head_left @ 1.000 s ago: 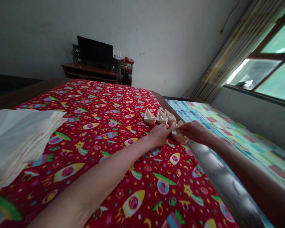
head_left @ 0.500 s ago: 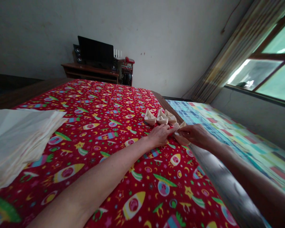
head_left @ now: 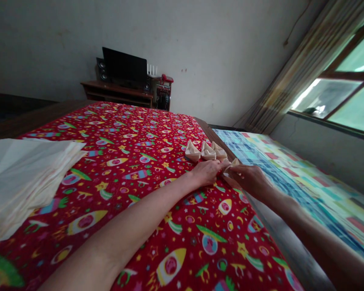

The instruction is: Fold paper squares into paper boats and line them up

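Observation:
Near the right edge of the red patterned cloth, my left hand (head_left: 206,173) and my right hand (head_left: 251,178) meet at a cream, boat-shaped folded paper (head_left: 234,163). Both have their fingers closed on it, the left from its near left side and the right from its right side. My fingers hide much of the folded paper. Just beyond my left hand stand three similar folded papers: one on the left (head_left: 192,152), one in the middle (head_left: 208,151) and one on the right (head_left: 219,151), the last two touching or nearly so.
A stack of thin pale paper sheets (head_left: 27,178) lies at the left on the red cloth (head_left: 145,141). Across the room stands a desk (head_left: 118,89) with a monitor (head_left: 125,66). Right of the wooden edge lies a checked bedspread (head_left: 279,161).
My right hand has shifted slightly down and its fingers have turned over the folded paper. My left fingers stay at it. The view has moved a little.

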### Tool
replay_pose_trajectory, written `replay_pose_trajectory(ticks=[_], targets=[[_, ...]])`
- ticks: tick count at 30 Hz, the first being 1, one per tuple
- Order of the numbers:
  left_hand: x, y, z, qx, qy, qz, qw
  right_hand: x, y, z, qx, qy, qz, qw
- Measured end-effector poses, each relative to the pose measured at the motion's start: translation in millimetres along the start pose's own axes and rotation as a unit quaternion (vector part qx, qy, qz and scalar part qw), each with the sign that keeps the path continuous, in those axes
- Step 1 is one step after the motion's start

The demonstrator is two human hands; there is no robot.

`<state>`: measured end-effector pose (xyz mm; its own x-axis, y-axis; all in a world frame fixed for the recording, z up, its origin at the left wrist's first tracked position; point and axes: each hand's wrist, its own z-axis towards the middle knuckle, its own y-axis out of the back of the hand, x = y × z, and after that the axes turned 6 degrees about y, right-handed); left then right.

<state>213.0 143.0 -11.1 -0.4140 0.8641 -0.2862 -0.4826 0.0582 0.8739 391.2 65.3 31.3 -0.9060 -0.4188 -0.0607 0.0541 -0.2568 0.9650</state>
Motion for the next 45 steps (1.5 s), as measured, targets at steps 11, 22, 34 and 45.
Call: replay_pose_trajectory(ticks=[11,22,34,45], targets=[[4,10.8,5,-0.001,-0.031,-0.024,0.999,6,-2,-1,-0.021,0.015,-0.022,0.999],[-3,4.9,9,0.006,0.037,0.052,0.998,6,4,3,0.036,0.032,-0.015,0.999],[4,-0.2,4,0.001,0.010,0.040,0.999,-15,12,28,0.163,0.091,-0.016,0.982],[10,-1.1,2,0.010,-0.043,0.055,0.998,-2,8,46,0.203,0.090,-0.048,0.974]])
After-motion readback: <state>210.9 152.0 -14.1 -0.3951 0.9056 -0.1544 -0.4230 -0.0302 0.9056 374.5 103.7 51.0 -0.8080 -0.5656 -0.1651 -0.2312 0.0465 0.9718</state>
